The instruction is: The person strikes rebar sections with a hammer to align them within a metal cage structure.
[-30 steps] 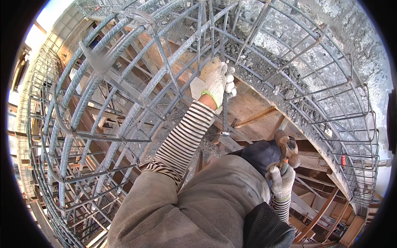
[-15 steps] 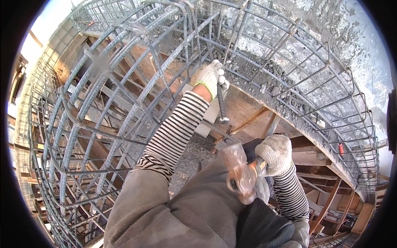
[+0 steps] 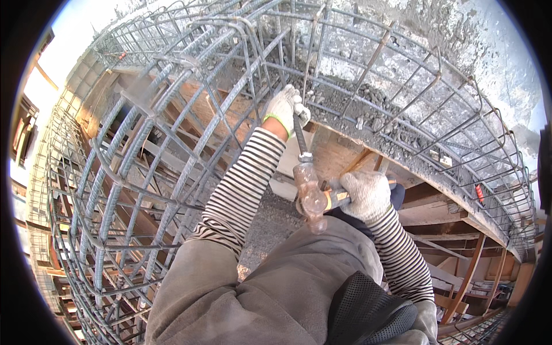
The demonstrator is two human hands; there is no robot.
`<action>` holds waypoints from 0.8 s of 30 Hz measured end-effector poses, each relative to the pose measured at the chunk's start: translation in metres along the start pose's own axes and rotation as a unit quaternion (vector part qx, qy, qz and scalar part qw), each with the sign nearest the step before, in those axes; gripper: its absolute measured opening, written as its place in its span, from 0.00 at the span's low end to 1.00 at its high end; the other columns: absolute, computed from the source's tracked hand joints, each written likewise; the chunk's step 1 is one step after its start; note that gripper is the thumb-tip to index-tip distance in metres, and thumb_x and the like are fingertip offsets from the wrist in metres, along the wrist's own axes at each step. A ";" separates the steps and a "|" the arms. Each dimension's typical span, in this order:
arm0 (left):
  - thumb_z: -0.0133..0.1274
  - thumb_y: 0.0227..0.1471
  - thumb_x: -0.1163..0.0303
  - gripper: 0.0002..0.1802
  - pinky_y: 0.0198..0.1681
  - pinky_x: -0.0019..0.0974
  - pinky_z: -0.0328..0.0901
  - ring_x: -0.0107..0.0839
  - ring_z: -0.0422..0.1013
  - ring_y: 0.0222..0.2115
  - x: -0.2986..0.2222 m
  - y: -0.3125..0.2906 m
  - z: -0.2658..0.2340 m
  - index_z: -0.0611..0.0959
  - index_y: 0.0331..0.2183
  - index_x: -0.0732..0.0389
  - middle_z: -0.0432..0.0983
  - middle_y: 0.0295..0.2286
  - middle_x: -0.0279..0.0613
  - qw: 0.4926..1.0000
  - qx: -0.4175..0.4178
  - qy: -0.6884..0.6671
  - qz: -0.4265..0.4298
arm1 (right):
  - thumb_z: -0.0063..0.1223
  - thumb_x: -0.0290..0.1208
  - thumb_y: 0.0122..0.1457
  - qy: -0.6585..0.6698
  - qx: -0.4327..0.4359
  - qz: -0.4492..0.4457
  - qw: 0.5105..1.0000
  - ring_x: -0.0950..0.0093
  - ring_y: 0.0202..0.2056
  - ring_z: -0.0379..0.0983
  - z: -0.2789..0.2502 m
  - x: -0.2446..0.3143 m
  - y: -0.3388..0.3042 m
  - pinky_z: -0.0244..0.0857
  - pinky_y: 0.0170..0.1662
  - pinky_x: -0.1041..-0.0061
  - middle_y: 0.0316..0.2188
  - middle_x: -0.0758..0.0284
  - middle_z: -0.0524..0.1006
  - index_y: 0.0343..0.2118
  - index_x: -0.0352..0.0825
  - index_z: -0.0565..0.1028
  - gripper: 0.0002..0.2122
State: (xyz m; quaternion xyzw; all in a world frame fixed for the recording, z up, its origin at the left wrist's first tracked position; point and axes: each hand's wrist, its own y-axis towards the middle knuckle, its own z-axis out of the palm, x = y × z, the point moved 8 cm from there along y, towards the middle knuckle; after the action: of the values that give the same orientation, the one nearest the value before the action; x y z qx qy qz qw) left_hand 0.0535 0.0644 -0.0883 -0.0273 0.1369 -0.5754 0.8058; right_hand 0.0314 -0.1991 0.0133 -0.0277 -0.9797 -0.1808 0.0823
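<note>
My left hand (image 3: pixel 283 108), in a white work glove, is closed round a dark steel chisel (image 3: pixel 299 137). Its far end goes up among the reinforcing bars, where the glove hides part of it; the struck end points back toward me. In my right hand (image 3: pixel 366 194), also gloved, is the handle of a hammer with a worn, rust-brown head (image 3: pixel 311 199). The upper face of that head is right at the chisel's end, touching or nearly so. Orange shows on the handle close to the head.
A curved cage of ribbed steel bars (image 3: pixel 195 135) fills the left side. Broken concrete rubble (image 3: pixel 374 115) lies beneath thinner bars along a rough concrete wall (image 3: pixel 460 52). Plywood boards and timber props (image 3: pixel 468 276) stand below right. A black mesh pouch (image 3: pixel 368 313) hangs at my front.
The hammer has swung up and away from me to the chisel's end, and my right hand has moved forward and left with it. My left hand still grips the chisel.
</note>
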 end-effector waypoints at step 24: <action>0.52 0.62 0.56 0.14 0.22 0.36 0.58 0.30 0.58 0.12 0.007 0.001 -0.021 0.77 0.29 0.56 0.64 0.15 0.29 0.997 -0.063 0.025 0.023 | 0.65 0.38 0.36 0.043 0.019 0.047 0.998 0.65 0.24 0.76 0.014 -0.010 -0.006 0.69 0.27 0.66 0.18 0.67 0.74 0.26 0.41 0.75 0.14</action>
State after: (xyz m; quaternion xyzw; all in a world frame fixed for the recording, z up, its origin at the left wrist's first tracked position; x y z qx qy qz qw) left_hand 0.0516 0.0611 -0.1097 -0.0606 0.1935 -0.5471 0.8121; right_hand 0.0388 -0.1999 -0.0034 -0.0646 -0.9761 -0.1595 0.1330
